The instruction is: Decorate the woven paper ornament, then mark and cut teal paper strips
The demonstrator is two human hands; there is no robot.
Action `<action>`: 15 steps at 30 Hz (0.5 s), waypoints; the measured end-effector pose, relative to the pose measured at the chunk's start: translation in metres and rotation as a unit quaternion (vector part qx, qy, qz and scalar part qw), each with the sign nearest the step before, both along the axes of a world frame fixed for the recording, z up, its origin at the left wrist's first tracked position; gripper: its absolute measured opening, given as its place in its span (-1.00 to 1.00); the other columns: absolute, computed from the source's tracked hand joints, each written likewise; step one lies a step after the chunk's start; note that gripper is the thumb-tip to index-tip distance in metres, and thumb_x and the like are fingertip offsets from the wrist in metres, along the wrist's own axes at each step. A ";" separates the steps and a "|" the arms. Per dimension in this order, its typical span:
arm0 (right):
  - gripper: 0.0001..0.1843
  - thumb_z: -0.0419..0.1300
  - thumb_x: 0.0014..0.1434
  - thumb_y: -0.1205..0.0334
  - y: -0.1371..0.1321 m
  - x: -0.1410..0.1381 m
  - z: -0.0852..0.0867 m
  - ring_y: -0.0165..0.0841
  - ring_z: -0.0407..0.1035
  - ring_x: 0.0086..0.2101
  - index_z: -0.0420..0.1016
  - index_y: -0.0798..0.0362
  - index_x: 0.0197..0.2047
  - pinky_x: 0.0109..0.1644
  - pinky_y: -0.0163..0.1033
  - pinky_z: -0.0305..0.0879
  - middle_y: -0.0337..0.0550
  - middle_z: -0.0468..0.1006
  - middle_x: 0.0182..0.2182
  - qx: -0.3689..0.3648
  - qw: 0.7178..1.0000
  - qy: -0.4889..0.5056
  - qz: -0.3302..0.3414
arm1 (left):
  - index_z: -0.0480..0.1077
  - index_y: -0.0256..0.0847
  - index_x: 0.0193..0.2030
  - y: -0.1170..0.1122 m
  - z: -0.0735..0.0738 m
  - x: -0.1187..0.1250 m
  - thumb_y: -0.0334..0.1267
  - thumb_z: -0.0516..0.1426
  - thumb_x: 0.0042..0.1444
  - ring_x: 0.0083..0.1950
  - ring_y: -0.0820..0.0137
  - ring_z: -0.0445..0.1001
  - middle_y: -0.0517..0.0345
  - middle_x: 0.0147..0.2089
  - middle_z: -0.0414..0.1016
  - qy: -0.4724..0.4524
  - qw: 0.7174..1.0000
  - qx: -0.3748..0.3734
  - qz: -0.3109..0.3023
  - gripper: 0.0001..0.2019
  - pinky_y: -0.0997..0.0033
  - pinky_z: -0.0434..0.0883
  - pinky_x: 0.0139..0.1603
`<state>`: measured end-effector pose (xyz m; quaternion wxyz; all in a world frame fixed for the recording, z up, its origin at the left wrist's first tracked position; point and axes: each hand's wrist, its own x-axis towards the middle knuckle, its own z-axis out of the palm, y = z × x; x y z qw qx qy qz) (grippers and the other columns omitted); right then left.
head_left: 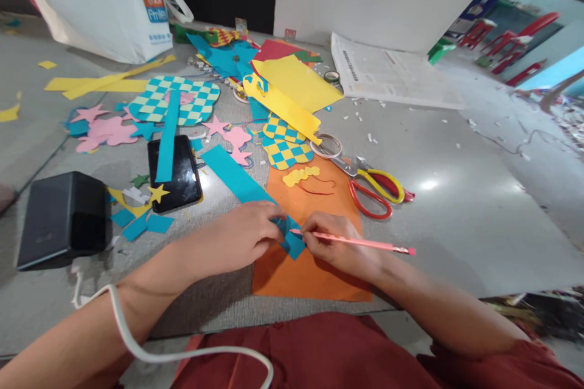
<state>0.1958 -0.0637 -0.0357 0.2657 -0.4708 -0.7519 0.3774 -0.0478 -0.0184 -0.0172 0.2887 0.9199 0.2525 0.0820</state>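
My left hand [244, 232] lies on a long blue paper strip [237, 182], its fingers pinched on the strip's near end. My right hand [331, 243] grips a pink pencil [365, 244], whose tip touches the blue strip beside my left fingers. Both hands rest over an orange paper sheet [305, 273] on the grey table [456, 194]. On the orange sheet's far end lies a small yellow cut-out [300, 175].
Scissors with red and yellow handles [371, 188] lie right of the orange sheet. A phone [176, 173] and a black box [61, 219] sit at left. Woven checkered paper pieces [176, 100], pink stars, yellow sheets [296, 82], a white bag [104, 3] and a newspaper [392, 73] lie farther back.
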 end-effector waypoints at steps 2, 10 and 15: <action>-0.86 0.15 0.28 0.36 0.001 0.001 0.000 -0.47 0.33 -0.49 0.44 0.01 -0.34 -0.41 -0.37 0.20 -0.30 0.51 -0.48 -0.026 1.000 0.009 -0.004 | 0.64 -0.08 -0.13 0.000 -0.001 -0.001 -0.54 0.10 0.20 0.15 0.18 0.54 0.07 0.13 0.58 -0.004 1.000 0.002 0.002 -0.67 0.17 0.42 0.21; -0.89 0.18 0.28 0.38 0.000 0.005 -0.007 -0.49 0.38 -0.45 0.46 0.02 -0.30 -0.39 -0.41 0.23 -0.31 0.56 -0.44 -0.042 0.999 0.017 -0.001 | 0.64 -0.10 -0.15 -0.001 0.001 0.000 -0.51 0.11 0.23 0.14 0.17 0.54 0.04 0.13 0.57 0.017 1.000 -0.001 0.002 -0.70 0.15 0.43 0.19; -0.88 0.18 0.29 0.34 0.000 0.005 -0.006 -0.48 0.37 -0.47 0.46 0.02 -0.31 -0.40 -0.40 0.23 -0.29 0.56 -0.45 -0.042 0.999 0.007 -0.005 | 0.63 -0.12 -0.17 -0.001 -0.001 0.000 -0.51 0.11 0.23 0.14 0.16 0.54 0.03 0.12 0.58 0.013 1.000 -0.005 0.004 -0.71 0.14 0.42 0.20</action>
